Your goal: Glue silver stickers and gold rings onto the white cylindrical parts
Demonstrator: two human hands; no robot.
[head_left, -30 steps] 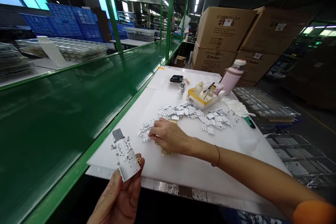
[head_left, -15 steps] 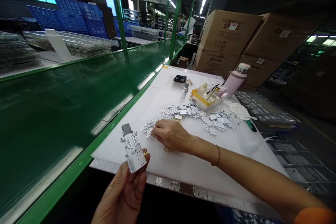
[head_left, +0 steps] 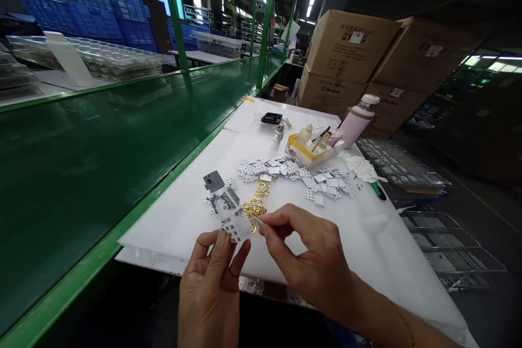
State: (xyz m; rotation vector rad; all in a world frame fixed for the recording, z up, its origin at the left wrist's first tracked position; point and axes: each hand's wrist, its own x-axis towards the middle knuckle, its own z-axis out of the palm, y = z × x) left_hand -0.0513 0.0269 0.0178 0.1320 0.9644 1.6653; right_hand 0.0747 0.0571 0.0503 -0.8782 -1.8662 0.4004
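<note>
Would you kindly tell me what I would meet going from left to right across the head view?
Blue crates, left hand holding a white-and-gray part, gold rings, right hand, pink bottle, clear tray.

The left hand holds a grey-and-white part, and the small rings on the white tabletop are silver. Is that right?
The colour is wrong: in the head view, the small rings on the white tabletop are gold. The left hand does hold the grey-and-white part.

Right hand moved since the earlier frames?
Yes. Against the yellow-edged tray, the right hand has drawn back toward the wearer and rightward, uncovering gold rings.
</note>
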